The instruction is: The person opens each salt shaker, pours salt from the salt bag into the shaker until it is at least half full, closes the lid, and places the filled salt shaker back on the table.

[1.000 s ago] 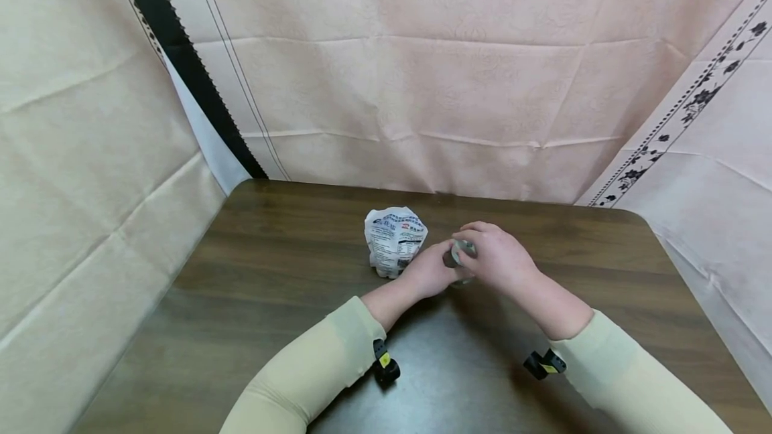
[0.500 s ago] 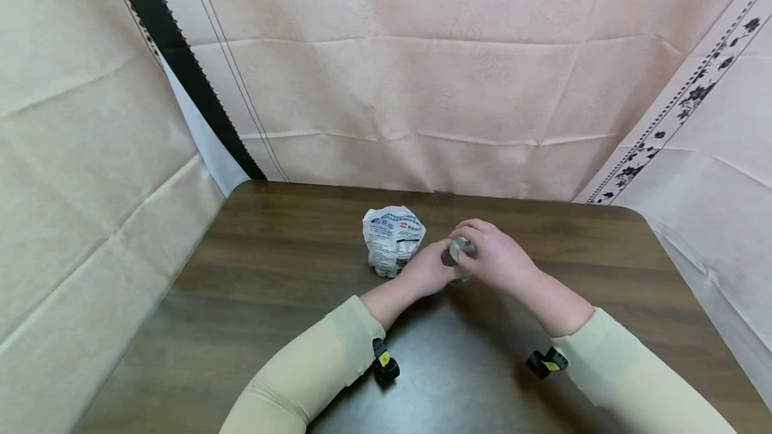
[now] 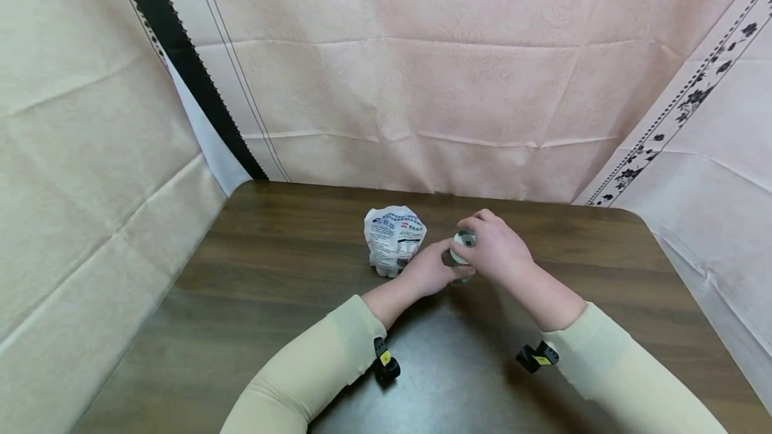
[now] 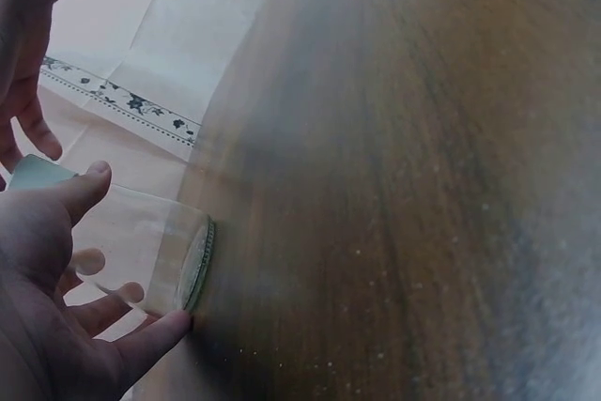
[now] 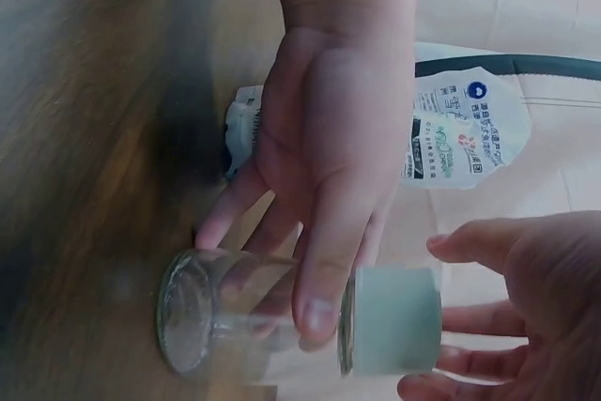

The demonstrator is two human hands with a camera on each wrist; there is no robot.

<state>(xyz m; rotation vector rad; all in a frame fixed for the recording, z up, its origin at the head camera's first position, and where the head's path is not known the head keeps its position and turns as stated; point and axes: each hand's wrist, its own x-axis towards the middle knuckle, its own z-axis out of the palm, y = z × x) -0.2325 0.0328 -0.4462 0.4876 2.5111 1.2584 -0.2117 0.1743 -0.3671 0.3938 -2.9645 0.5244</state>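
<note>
Right wrist view: left hand (image 5: 329, 152) grips the glass jar (image 5: 249, 340); at 3 o'clock, right hand (image 5: 554, 298) spreads loosely about the lid (image 5: 396, 321). A slackened left grip could topple the jar.

From my head view, the left hand (image 3: 429, 270) and right hand (image 3: 499, 250) hide most of the clear, round glass jar (image 5: 249, 326). My right wrist view cuts the right hand off at its edge, and I can't tell whether its fingers touch the pale green cylindrical lid (image 5: 396, 321). The left hand there covers the middle of the white printed bag (image 3: 395, 238), whose smallest lettering I can't read.
</note>
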